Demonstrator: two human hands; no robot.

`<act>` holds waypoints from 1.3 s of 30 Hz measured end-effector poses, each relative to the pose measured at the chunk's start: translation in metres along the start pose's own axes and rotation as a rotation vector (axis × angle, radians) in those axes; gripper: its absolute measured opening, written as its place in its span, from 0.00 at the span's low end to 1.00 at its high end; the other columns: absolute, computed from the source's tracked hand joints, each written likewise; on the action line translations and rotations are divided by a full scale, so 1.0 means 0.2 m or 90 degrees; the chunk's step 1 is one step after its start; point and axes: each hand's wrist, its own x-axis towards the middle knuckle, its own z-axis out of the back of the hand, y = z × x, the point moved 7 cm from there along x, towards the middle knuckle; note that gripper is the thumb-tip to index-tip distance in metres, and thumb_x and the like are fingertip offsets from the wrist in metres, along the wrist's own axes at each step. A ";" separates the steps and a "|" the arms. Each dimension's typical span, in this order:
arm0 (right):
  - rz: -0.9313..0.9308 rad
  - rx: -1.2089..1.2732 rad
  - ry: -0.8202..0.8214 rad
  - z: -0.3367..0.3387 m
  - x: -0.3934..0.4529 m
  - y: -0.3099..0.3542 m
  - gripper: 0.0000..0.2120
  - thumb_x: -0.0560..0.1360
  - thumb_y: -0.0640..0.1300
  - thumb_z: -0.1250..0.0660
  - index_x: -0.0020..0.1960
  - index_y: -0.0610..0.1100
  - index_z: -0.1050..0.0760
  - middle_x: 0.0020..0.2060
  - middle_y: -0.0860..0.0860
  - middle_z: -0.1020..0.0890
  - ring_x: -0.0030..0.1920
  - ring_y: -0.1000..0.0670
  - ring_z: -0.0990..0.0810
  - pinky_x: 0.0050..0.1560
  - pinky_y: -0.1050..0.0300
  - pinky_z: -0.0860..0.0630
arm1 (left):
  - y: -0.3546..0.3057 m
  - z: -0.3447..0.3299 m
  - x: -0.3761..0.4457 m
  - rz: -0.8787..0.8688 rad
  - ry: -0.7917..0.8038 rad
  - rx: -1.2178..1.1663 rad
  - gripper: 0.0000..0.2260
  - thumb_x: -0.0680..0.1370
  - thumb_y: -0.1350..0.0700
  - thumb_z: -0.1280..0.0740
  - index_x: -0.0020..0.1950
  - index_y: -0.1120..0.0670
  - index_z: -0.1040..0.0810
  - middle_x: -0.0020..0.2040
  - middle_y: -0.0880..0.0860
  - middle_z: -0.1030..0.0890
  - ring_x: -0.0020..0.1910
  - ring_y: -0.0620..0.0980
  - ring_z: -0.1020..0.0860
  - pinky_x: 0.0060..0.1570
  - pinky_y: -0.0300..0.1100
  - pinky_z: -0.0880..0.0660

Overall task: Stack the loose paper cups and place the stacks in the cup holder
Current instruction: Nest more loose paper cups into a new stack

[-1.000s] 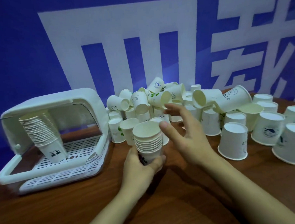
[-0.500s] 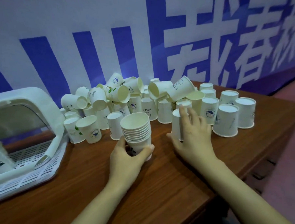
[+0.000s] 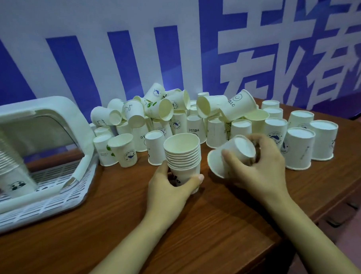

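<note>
left hand (image 3: 171, 186) wraps the base of the cup stack (image 3: 183, 157), stack upright on the worktop (image 3: 138, 232), mouths up. right hand (image 3: 257, 166) grips a single cup (image 3: 231, 155), fingers curled round its bottom end, cup tipped with mouth facing left-down, just right of the stack, not touching it. loose cups (image 3: 174, 116) piled behind both hands against the wall; more upside-down ones to the right. cup holder (image 3: 52, 155) at far left, lid up, another stack (image 3: 9, 165) leaning inside.
</note>
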 end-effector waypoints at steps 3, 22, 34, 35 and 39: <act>-0.098 0.116 0.044 -0.02 0.00 -0.07 0.28 0.63 0.58 0.21 0.54 0.56 0.33 0.48 0.56 0.21 0.47 0.52 0.17 0.48 0.42 0.17 | -0.01 0.00 0.00 -0.007 0.010 0.003 0.19 0.68 0.51 0.17 0.55 0.42 0.19 0.51 0.39 0.14 0.50 0.34 0.18 0.47 0.29 0.24; 0.013 0.440 0.099 -0.26 0.09 0.27 0.13 0.75 0.47 0.24 0.58 0.50 0.20 0.49 0.54 0.12 0.51 0.52 0.13 0.50 0.57 0.17 | -0.03 -0.03 0.00 -0.053 0.054 0.015 0.20 0.68 0.52 0.17 0.56 0.42 0.20 0.50 0.31 0.16 0.51 0.31 0.19 0.46 0.23 0.28; 0.021 0.325 0.249 -0.41 -0.01 0.22 0.36 0.61 0.71 0.22 0.64 0.56 0.24 0.61 0.45 0.19 0.58 0.44 0.16 0.61 0.37 0.21 | 0.02 -0.06 0.00 -0.054 0.068 -0.002 0.21 0.70 0.60 0.18 0.58 0.44 0.19 0.51 0.42 0.13 0.49 0.40 0.16 0.48 0.33 0.23; 0.040 0.316 0.238 -0.39 -0.01 0.23 0.35 0.63 0.69 0.22 0.65 0.56 0.25 0.62 0.47 0.20 0.61 0.47 0.18 0.63 0.40 0.22 | 0.02 -0.06 0.00 -0.050 0.070 -0.008 0.19 0.71 0.60 0.18 0.57 0.45 0.19 0.50 0.43 0.13 0.49 0.40 0.16 0.48 0.34 0.23; 0.103 0.323 0.215 -0.33 -0.02 0.27 0.37 0.68 0.63 0.28 0.74 0.53 0.31 0.63 0.55 0.21 0.68 0.50 0.24 0.67 0.45 0.26 | 0.01 -0.06 -0.01 -0.052 0.057 -0.020 0.19 0.72 0.60 0.19 0.58 0.46 0.18 0.51 0.42 0.13 0.50 0.40 0.15 0.50 0.35 0.21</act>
